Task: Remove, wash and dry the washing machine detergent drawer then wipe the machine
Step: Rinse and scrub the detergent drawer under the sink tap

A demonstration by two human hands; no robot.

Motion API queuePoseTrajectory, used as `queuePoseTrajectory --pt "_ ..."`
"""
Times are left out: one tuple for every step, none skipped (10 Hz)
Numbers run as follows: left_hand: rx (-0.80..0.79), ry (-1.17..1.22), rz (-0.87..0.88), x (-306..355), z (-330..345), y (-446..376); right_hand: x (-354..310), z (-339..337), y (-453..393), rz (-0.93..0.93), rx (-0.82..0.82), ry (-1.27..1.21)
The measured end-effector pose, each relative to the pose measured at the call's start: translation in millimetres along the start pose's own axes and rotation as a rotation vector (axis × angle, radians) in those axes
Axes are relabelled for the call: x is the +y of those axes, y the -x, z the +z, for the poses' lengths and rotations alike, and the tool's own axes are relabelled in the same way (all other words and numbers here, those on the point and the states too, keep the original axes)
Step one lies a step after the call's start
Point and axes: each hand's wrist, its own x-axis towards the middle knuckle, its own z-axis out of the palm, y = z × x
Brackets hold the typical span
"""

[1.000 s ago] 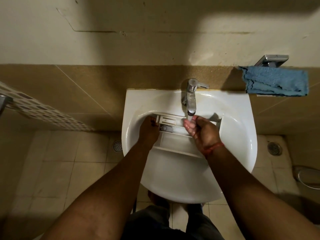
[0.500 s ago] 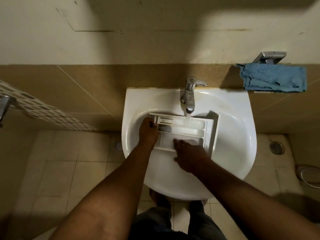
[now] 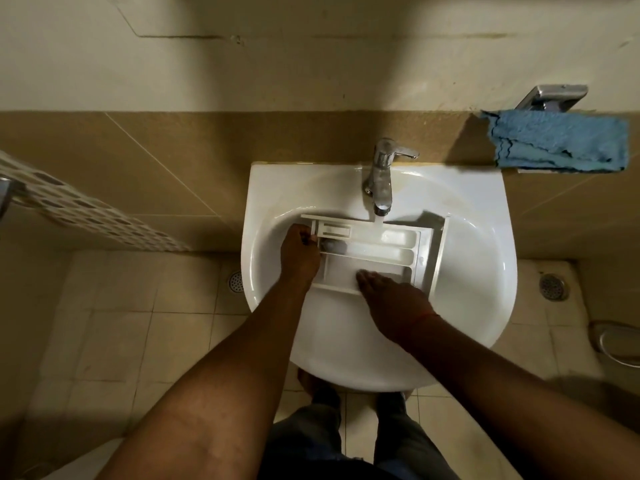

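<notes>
Rinsing the detergent drawer (image 3: 377, 249) in the white sink (image 3: 478, 271).

Drawer lies across the basin, compartments up, under the running tap (image 3: 381, 181). My left hand (image 3: 299, 252) is clenched on its left end. My right hand (image 3: 391, 299) lies flat, fingers spread loose on the near compartment, gripping nothing (red thread on that wrist). Blue cloth (image 3: 557, 142) hangs on the wall holder, well apart to the right.

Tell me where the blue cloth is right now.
The blue cloth hangs on the wall at upper right of the head view, under a metal holder, right of the tap and above the sink.
</notes>
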Motion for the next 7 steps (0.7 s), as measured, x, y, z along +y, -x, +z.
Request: queuePoseTrajectory --pt "-0.003 0.036 -0.004 -1 6 10 -10 -8 8 0.098 -0.034 0.080" --pt "0.000 0.066 -0.016 -4 8 13 -17 -27 -7 0.188 0.044 -0.040" --pt "-0.037 0.083 -0.018 0 3 6 -5 -47 -26 0.255 0.039 -1.051" --pt "-0.071 0.117 -0.015 5 1 1 15 -61 -38 0.360 0.199 -2.263" --pt "-0.067 0.099 -0.014 2 0 -1 30 -53 -51 0.294 0.332 -2.646" --pt "-0.062 0.145 -0.066 -4 -1 -1 21 -46 -56 0.062 0.320 -2.861" --pt "-0.072 0.163 -0.044 -1 0 2 -6 -46 -57 -0.035 0.226 -2.603"
